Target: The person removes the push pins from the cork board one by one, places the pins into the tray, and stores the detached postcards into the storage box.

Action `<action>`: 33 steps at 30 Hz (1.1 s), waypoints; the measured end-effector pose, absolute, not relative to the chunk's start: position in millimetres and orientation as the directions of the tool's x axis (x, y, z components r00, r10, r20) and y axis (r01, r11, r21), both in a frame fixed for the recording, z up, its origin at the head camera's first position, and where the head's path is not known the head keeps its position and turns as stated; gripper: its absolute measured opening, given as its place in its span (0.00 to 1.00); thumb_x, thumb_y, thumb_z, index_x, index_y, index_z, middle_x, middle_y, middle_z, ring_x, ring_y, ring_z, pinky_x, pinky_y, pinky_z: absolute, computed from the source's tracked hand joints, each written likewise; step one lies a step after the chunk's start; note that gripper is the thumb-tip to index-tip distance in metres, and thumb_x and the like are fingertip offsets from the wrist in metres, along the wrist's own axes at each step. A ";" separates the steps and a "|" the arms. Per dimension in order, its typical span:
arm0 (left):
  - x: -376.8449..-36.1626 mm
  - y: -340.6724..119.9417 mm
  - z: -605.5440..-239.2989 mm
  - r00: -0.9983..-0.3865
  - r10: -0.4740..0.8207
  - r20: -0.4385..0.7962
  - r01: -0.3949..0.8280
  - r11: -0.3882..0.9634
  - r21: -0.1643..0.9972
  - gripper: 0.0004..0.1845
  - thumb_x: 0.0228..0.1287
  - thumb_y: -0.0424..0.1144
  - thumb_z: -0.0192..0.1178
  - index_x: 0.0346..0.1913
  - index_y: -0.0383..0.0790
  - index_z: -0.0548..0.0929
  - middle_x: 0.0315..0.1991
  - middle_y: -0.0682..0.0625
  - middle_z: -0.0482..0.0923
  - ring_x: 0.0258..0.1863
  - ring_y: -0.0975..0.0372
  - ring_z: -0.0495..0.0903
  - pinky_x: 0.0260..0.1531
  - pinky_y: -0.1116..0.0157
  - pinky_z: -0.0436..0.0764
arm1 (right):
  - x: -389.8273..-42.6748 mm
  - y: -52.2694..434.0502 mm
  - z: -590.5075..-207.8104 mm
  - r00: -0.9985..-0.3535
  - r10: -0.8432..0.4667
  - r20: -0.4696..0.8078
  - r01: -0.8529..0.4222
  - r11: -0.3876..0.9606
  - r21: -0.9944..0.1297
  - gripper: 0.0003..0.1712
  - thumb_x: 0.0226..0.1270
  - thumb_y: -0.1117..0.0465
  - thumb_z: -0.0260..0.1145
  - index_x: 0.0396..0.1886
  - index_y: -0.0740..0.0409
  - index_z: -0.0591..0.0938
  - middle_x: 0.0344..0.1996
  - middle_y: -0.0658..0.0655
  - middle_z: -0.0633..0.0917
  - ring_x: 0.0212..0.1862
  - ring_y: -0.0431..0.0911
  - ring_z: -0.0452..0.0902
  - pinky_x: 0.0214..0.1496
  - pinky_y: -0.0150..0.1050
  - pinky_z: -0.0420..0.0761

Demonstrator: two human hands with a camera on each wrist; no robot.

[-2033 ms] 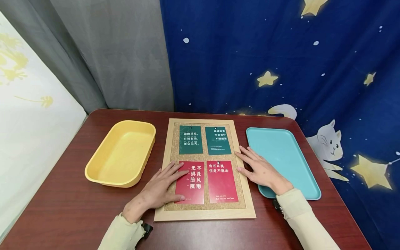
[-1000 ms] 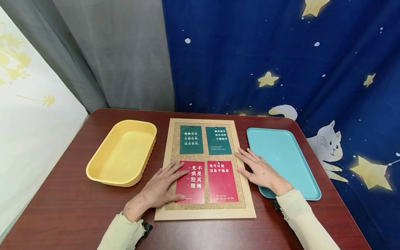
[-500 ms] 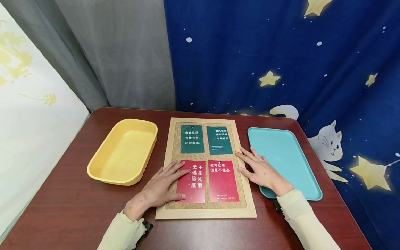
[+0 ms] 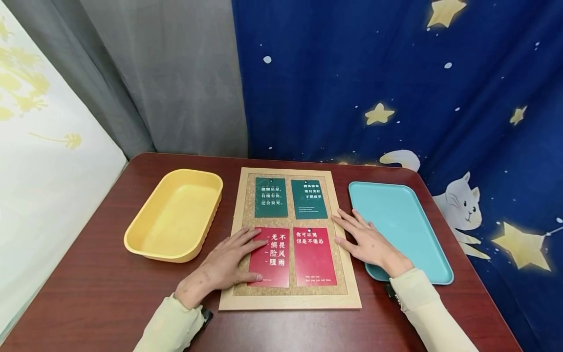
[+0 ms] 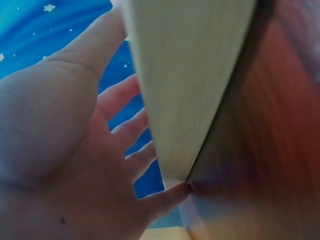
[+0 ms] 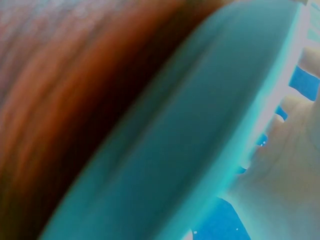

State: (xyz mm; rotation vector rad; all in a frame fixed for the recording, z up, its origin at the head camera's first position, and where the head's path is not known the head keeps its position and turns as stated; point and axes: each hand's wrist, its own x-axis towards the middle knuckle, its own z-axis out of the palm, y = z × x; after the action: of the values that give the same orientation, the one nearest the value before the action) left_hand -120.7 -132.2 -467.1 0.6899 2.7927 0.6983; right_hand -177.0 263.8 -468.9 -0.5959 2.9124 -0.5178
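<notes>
A wood-framed corkboard [image 4: 290, 302] lies flat on the table, seen whole in the head view. Two green cards, the left one [image 4: 270, 197] and the right one [image 4: 310, 199], are pinned in its upper half. Below them are two red cards, a left one [image 4: 274, 271] and a right one [image 4: 314, 261]. Over the board's left edge my left hand [image 4: 222, 264] rests with spread fingers, its fingertips on the left red card. My right hand [image 4: 369, 244] lies with extended fingers touching the board's right frame, its palm above the near-left corner of a blue tray [image 4: 404, 225].
To the left stands a yellow plastic basin [image 4: 173, 215]. The dark red wooden table [image 4: 110, 293] ends at a grey curtain [image 4: 184, 73] and a blue star-patterned curtain [image 4: 316, 83] behind. A white printed cloth [image 4: 48, 195] hangs at the left.
Both hands stay where they were on the board. The head view has shifted only slightly; no object has visibly moved.
</notes>
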 end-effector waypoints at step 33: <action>-134.2 -121.4 -460.7 -0.964 0.253 0.078 0.260 0.847 0.464 0.37 0.62 0.49 0.75 0.72 0.43 0.76 0.78 0.41 0.63 0.75 0.46 0.67 0.62 0.42 0.82 | -175.9 262.9 -470.3 -0.912 -0.407 -0.044 -0.363 0.854 -0.373 0.40 0.76 0.37 0.61 0.83 0.37 0.63 0.85 0.50 0.57 0.86 0.65 0.43 0.76 0.80 0.51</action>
State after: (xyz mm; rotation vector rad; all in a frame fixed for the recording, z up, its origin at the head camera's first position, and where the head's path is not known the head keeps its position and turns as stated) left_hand -134.2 -121.4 -460.7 0.4210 3.0320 0.7643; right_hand -175.9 262.9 -470.3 -0.6060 2.9071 -0.5496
